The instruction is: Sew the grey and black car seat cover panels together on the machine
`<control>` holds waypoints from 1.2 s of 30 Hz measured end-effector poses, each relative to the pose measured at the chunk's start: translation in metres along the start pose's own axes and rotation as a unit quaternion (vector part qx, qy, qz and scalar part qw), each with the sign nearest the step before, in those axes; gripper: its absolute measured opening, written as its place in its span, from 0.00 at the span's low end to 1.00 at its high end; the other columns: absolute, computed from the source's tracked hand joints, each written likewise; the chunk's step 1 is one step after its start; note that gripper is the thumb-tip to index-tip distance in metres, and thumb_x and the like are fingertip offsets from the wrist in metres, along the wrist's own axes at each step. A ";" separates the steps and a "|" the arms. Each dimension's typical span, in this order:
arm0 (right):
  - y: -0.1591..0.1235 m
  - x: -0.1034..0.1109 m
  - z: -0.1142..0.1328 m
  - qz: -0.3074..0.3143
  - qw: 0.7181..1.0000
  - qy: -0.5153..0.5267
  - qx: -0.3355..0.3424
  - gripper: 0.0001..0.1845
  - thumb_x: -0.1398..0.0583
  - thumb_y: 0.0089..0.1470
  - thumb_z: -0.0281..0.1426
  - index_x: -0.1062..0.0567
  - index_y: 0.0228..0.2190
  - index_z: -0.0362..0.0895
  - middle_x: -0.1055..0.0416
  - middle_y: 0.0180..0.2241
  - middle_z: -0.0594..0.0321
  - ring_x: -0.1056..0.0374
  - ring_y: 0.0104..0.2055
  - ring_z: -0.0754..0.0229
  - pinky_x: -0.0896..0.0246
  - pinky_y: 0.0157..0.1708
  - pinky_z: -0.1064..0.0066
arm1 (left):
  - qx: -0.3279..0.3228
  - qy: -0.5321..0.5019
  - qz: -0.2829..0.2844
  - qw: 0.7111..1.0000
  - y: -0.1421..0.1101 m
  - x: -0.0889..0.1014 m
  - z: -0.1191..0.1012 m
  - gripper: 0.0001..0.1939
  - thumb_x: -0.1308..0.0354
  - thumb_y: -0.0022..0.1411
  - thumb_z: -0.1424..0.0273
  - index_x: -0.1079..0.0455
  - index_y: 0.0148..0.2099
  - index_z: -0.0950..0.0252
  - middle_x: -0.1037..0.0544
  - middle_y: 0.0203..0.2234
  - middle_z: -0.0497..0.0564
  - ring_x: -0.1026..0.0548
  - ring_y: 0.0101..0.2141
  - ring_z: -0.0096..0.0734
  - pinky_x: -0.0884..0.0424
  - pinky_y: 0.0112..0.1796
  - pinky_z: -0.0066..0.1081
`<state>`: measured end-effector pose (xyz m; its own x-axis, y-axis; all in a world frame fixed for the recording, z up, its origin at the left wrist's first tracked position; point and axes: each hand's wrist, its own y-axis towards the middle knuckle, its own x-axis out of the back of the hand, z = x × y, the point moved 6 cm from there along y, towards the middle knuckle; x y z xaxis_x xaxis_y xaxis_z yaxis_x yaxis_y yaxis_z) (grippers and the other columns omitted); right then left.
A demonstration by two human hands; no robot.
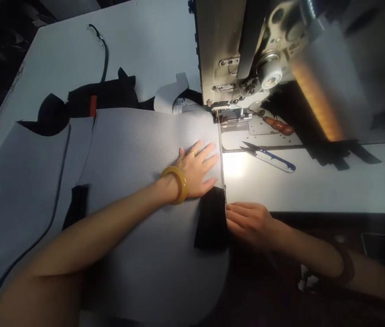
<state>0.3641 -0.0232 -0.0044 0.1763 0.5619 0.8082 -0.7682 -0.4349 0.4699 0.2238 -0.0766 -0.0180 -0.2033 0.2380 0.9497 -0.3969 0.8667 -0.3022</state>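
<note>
A large piece of light grey fabric [134,150] lies over the table, its right edge running under the needle area of a sewing machine [226,113]. My left hand [197,170] is flat on the fabric with fingers spread, just short of that edge. Lower down, my right hand [250,222] pinches the fabric's edge between thumb and fingers, beside a black strip [212,218] attached there. The edge between my right hand and the needle is fairly straight. The fabric's lower part hangs over the table's front.
Thread snips [270,156] lie right of the needle, near a tool with a reddish-brown handle [279,126]. Black fabric pieces [104,97] and an orange tab [93,106] sit behind the grey fabric. The white table [332,186] ends at a dark front edge.
</note>
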 end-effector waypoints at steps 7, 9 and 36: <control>0.006 0.003 -0.016 0.010 1.000 -0.020 0.001 0.17 0.55 0.58 0.21 0.32 0.25 0.43 0.33 0.24 0.64 0.38 0.28 0.66 0.43 0.30 0.75 | 0.012 -0.007 -0.002 1.000 0.014 0.005 0.008 0.29 0.51 0.60 0.59 0.43 0.62 0.62 0.49 0.65 0.55 0.52 0.63 0.55 0.41 0.53 0.65; 0.009 0.004 -0.020 0.009 1.000 -0.026 0.005 0.17 0.55 0.58 0.20 0.32 0.26 0.43 0.33 0.24 0.64 0.38 0.28 0.67 0.44 0.29 0.75 | 0.013 -0.006 -0.007 1.000 0.018 0.005 0.011 0.29 0.51 0.61 0.59 0.42 0.62 0.62 0.48 0.64 0.56 0.52 0.63 0.55 0.41 0.53 0.65; 0.035 -0.007 -0.088 0.160 0.985 -0.048 -0.032 0.14 0.50 0.58 0.24 0.27 0.39 0.43 0.26 0.36 0.63 0.33 0.36 0.64 0.43 0.30 0.73 | -0.003 -0.031 -0.016 0.999 0.059 0.035 0.044 0.23 0.59 0.66 0.61 0.40 0.57 0.69 0.34 0.53 0.60 0.39 0.56 0.56 0.39 0.56 0.52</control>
<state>0.2820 0.0199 -0.0249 -0.0266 0.3322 0.9428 -0.8303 -0.5325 0.1642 0.1536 -0.0361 -0.0061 -0.2463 0.1833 0.9517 -0.3981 0.8762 -0.2718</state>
